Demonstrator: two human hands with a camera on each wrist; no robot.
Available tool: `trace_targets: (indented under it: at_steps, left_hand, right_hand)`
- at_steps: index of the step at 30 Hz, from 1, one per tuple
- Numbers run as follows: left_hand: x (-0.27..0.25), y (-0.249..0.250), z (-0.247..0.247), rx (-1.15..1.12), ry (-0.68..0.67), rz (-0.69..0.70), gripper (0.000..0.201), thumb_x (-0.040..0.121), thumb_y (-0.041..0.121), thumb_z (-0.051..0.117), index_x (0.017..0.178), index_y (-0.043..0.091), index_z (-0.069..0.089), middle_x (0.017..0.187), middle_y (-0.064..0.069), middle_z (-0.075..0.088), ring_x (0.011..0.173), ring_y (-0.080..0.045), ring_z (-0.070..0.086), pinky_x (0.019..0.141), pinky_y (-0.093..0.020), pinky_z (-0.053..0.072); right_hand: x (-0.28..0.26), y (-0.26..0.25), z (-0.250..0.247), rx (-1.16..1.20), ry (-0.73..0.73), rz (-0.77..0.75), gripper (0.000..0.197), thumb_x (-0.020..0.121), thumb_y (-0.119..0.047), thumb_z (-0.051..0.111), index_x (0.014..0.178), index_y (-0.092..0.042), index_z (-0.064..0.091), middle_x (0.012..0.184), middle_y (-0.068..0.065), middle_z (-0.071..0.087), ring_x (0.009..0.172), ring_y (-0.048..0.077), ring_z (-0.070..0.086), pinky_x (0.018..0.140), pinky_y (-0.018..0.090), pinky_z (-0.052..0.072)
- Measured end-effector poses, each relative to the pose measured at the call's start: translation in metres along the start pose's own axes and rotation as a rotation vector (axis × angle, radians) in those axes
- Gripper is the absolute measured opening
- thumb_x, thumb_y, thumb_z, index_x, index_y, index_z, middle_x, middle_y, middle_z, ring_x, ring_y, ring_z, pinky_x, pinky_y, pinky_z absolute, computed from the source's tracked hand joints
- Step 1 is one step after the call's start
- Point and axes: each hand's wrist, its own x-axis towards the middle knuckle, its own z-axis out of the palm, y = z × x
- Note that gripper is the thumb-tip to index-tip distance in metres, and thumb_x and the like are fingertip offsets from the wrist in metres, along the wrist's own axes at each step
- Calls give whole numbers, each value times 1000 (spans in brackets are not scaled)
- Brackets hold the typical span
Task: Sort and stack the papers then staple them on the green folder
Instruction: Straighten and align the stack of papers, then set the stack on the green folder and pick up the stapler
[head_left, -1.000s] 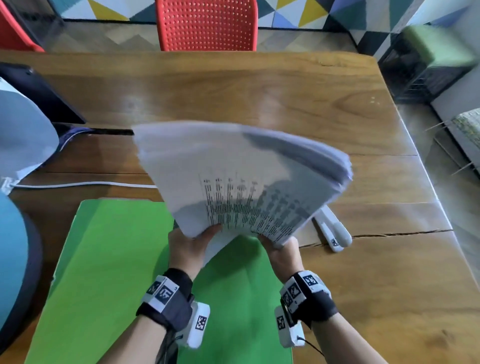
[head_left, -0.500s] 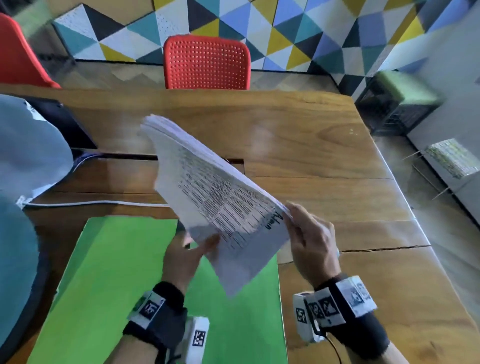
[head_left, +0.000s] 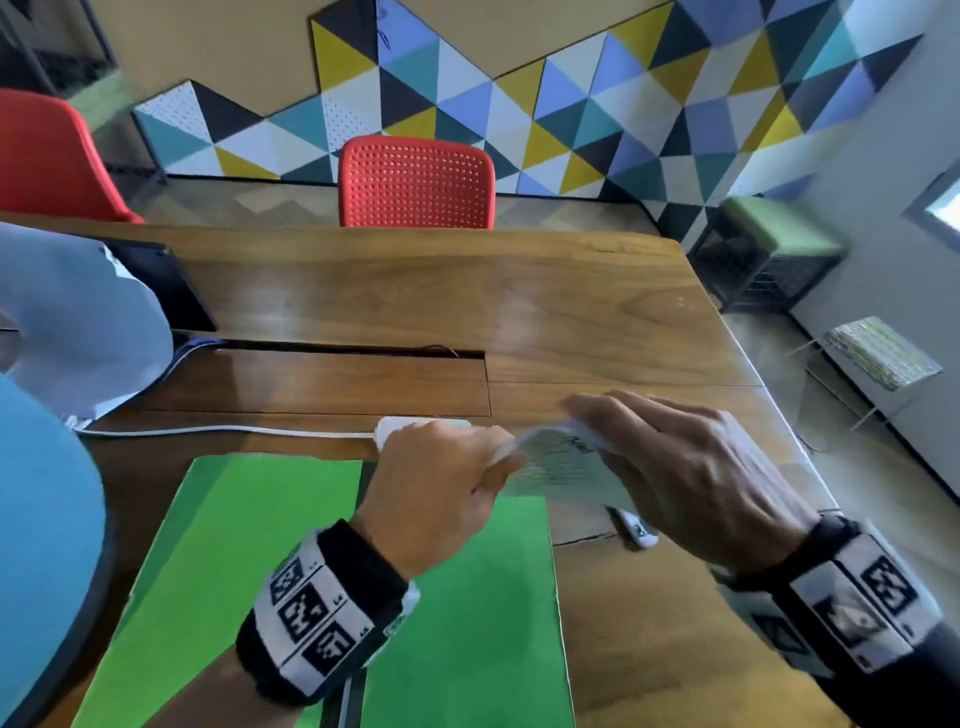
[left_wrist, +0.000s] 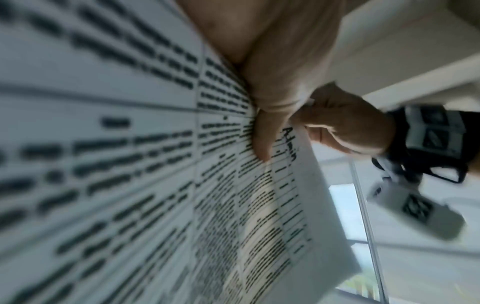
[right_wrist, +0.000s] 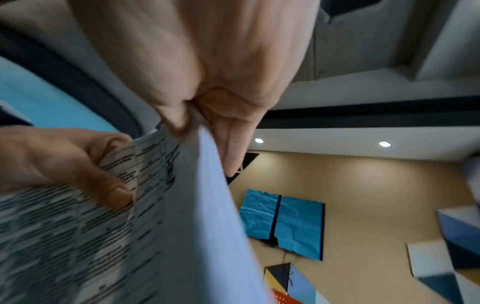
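Papers (head_left: 563, 465) lowered flatter; both hands (head_left: 431, 488) gripping; green folder (head_left: 260, 545) beneath

Folder (head_left: 457, 613) on table (head_left: 467, 301); stapler (head_left: 636, 530) just right; chair (head_left: 415, 182) behind.

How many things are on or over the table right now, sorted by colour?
Green: 1, the green folder
White: 3, the stack of papers held by both hands, the stapler, the cable
Black: 1, a dark flat device
Total: 5
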Motion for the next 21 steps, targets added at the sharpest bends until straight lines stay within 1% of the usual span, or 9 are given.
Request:
trace_targets:
  at_steps: [4,7,10,13,15,16,18,19,21]
  left_hand:
    - [-7,-8,-9,-481,84,-348,46,86,35,72,52,8,56,41,-1,46,39,-10,35,43,-25,27]
    - [-13,-20,-14,-839,139,-662,48,77,35,77,45,7,56,38,-4,54,33,-22,46,56,-31,48]
    - [-27,-37,11,-931,102,-846,65,74,40,80,44,20,26,35,7,17,29,-11,15,71,-35,46]
    - [-50,-57,53,-914,39,-954,59,68,49,83,45,18,38,39,6,19,30,-11,17,87,-47,48]
    - [-66,-63,74,-872,-20,-1055,63,67,52,82,70,-8,64,44,-9,41,33,-17,48,100,-59,41]
    - [-74,-64,83,-853,-60,-1109,67,62,61,82,72,-4,69,47,-14,47,39,-21,54,99,-56,44]
    - [-86,-66,100,-773,-84,-1137,53,59,66,80,56,17,58,50,1,35,41,-12,38,90,-41,47]
    - [-91,-69,110,-710,-111,-1166,51,64,60,79,70,13,60,58,6,33,48,-8,35,92,-44,48]
    - [-96,-75,129,-643,-143,-1254,92,68,60,76,120,-12,49,82,1,50,71,-12,50,100,-52,45]
  right_hand:
    - [-18,7,15,65,168,405,68,96,-28,63,151,-5,31,147,11,53,126,21,57,104,27,43]
    - [-33,7,48,541,262,875,87,89,-41,65,157,-20,15,153,3,45,124,9,58,99,31,50]
    - [-47,3,96,1203,250,1225,69,87,-53,67,147,-30,42,136,0,64,114,14,66,97,42,53]
    - [-64,-4,145,1252,232,1289,25,94,-37,63,111,-21,71,105,12,77,99,31,70,92,50,52]
    - [-78,-9,175,1245,212,1295,17,99,-24,58,105,-18,72,100,16,77,90,31,69,83,46,53]
    - [-87,-11,189,1227,178,1312,16,99,-21,57,105,-17,71,99,15,77,89,31,69,81,44,53]
    - [-103,-13,213,1193,134,1342,15,99,-16,56,105,-14,70,97,10,78,90,29,69,80,40,53]
    - [-109,-15,222,1193,122,1364,14,99,-15,57,105,-13,69,96,7,78,91,27,69,80,37,53]
    - [-118,-16,235,1200,100,1406,18,93,-23,59,105,-12,69,93,4,78,88,24,69,78,35,53]
